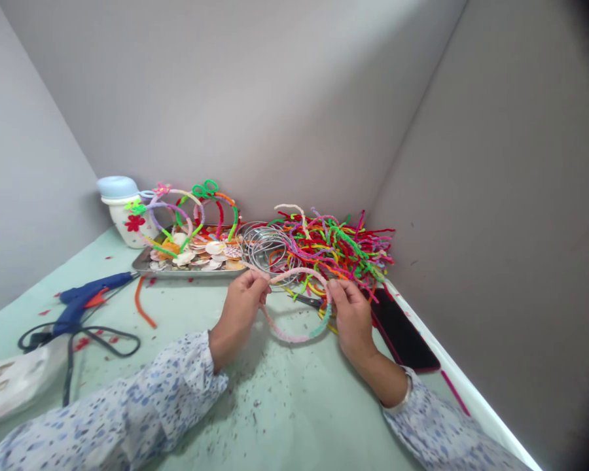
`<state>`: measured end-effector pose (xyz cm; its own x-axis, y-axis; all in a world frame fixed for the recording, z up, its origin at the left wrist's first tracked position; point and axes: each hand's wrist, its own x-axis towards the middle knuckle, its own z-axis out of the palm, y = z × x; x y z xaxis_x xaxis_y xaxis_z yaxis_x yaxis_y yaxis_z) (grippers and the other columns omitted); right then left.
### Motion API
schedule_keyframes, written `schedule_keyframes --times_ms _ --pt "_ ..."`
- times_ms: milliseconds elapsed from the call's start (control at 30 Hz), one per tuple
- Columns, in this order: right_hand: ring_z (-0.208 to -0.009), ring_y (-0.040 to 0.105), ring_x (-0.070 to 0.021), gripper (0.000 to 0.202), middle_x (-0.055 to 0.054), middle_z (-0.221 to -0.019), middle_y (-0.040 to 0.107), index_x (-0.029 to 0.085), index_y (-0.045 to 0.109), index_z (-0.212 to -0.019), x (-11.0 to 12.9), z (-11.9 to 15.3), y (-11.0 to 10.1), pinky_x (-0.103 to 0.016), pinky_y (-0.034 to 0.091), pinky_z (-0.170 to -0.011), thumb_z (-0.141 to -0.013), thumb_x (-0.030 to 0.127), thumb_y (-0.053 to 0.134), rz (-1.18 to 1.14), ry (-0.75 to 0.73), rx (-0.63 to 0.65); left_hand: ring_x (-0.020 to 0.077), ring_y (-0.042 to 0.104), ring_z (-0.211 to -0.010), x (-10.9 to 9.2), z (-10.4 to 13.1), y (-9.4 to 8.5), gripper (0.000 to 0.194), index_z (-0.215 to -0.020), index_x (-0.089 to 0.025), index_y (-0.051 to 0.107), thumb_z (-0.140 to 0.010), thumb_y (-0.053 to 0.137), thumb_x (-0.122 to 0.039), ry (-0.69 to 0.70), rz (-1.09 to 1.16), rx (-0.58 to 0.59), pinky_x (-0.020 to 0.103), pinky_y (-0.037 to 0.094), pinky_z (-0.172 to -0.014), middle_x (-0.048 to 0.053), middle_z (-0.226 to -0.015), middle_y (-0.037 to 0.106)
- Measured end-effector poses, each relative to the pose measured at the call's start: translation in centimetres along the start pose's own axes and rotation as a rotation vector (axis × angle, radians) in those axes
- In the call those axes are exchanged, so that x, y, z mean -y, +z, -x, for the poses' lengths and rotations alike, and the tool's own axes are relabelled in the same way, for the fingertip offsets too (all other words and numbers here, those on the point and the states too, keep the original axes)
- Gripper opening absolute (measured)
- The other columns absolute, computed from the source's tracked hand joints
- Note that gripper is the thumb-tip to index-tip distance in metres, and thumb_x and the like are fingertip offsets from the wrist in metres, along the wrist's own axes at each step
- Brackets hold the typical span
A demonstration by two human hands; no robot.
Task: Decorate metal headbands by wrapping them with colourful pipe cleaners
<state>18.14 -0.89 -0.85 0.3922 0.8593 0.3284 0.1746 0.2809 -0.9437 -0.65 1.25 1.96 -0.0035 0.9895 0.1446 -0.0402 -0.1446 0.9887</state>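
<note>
Between my hands is a hoop wrapped in fuzzy pipe cleaner (294, 338), mostly pale pink with a mint-green stretch low on its right side. My left hand (243, 307) pinches it at the upper left, where a pink pipe cleaner end sticks out beyond the fingers. At the upper right, my right hand (351, 317) grips the same hoop between thumb and fingers. The hoop is held up over the table. Just behind it lie scissors (304, 300) with dark blades and yellow handles, partly hidden by the hoop and my right hand.
A metal tray (191, 272) holds shell-like discs and finished pipe-cleaner hoops (169, 229). Beside it are coiled wire (265, 245) and a pile of colourful pipe cleaners (353, 245). A blue glue gun (78, 301) with a cord lies left, a white bottle (122, 212) behind; a dark phone (407, 333) lies right.
</note>
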Motion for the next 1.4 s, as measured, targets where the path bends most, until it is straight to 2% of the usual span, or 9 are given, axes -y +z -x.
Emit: schedule_keyframes --times_ms 200,300,433,600,700,800,967,1200,1400 --pt "-0.074 0.048 -0.017 0.017 -0.002 -0.079 0.051 0.02 0.061 -0.076 0.7 0.7 0.2 -0.03 0.04 -0.071 -0.083 0.034 0.056 0.198 -0.259 -0.074 0.0101 0.04 -0.055 -0.1 0.2 0.1 0.014 -0.062 -0.018 0.051 -0.075 0.052 -0.025 0.052 -0.022 -0.019 0.021 0.032 -0.053 -0.004 -0.058 0.047" --pt "-0.073 0.049 -0.0172 0.012 -0.002 -0.08 0.052 0.021 0.063 -0.078 1.1 1.3 0.4 -0.03 0.041 -0.068 -0.082 0.031 0.057 0.219 -0.327 -0.016 0.0108 0.041 -0.056 -0.6 0.4 0.2 0.015 -0.063 -0.018 0.051 -0.076 0.053 -0.026 0.07 -0.042 -0.05 0.021 0.032 -0.054 -0.004 -0.059 0.047" --pt "-0.077 0.054 -0.0193 0.012 -0.004 -0.081 0.057 0.023 0.068 -0.083 1.4 1.9 0.5 -0.032 0.042 -0.071 -0.083 0.027 0.057 0.177 -0.346 0.121 0.0114 0.04 -0.058 -1.3 1.2 0.6 0.016 -0.067 -0.019 0.051 -0.08 0.052 -0.029 0.125 -0.08 -0.02 0.021 0.033 -0.056 -0.003 -0.062 0.046" --pt "-0.084 0.056 -0.0204 0.015 -0.004 -0.086 0.06 0.023 0.069 -0.086 1.4 2.0 0.4 -0.033 0.043 -0.075 -0.085 0.027 0.054 0.091 -0.311 0.207 0.0127 0.043 -0.063 -1.3 2.9 1.3 0.015 -0.073 -0.02 0.051 -0.084 0.05 -0.03 0.198 -0.156 0.049 0.022 0.035 -0.059 -0.002 -0.068 0.048" --pt "-0.076 0.054 -0.0193 0.019 -0.003 -0.076 0.059 0.021 0.066 -0.075 1.3 2.2 0.4 -0.031 0.042 -0.07 -0.085 0.03 0.054 0.088 -0.259 0.216 0.0133 0.045 -0.066 -1.3 3.6 1.6 0.014 -0.074 -0.02 0.05 -0.085 0.048 -0.028 0.231 -0.207 0.1 0.022 0.036 -0.062 -0.001 -0.071 0.05" --pt "-0.064 0.051 -0.0167 0.027 -0.001 -0.062 0.055 0.02 0.063 -0.065 1.4 2.4 0.5 -0.029 0.041 -0.062 -0.084 0.036 0.055 0.08 -0.152 0.21 0.0136 0.046 -0.068 -1.2 4.0 1.7 0.013 -0.075 -0.02 0.05 -0.086 0.047 -0.026 0.261 -0.252 0.119 0.023 0.037 -0.065 -0.001 -0.072 0.051" --pt "-0.053 0.048 -0.013 0.027 0.001 -0.056 0.054 0.018 0.065 -0.068 2.4 2.9 0.9 -0.025 0.039 -0.051 -0.08 0.041 0.059 -0.038 0.051 0.217 0.014 0.047 -0.068 -1.3 4.4 1.7 0.012 -0.076 -0.02 0.052 -0.086 0.048 -0.025 0.276 -0.288 0.143 0.023 0.037 -0.063 0.0 -0.073 0.053" --pt "-0.051 0.046 -0.011 0.028 0.002 -0.053 0.052 0.016 0.062 -0.064 3.5 3.1 1.2 -0.023 0.039 -0.05 -0.077 0.041 0.063 -0.122 0.174 0.244 0.0136 0.048 -0.07 -0.9 4.3 1.9 0.014 -0.076 -0.019 0.053 -0.085 0.05 -0.029 0.234 -0.209 0.181 0.023 0.04 -0.066 0.0 -0.074 0.053" --pt "-0.052 0.046 -0.0103 0.027 0.003 -0.053 0.052 0.015 0.062 -0.065 3.5 2.9 1.1 -0.022 0.039 -0.052 -0.076 0.04 0.064 -0.14 0.175 0.234 0.0125 0.049 -0.069 -0.7 3.2 1.8 0.015 -0.071 -0.016 0.055 -0.081 0.054 -0.028 0.014 0.021 0.26 0.023 0.04 -0.063 -0.002 -0.07 0.052"
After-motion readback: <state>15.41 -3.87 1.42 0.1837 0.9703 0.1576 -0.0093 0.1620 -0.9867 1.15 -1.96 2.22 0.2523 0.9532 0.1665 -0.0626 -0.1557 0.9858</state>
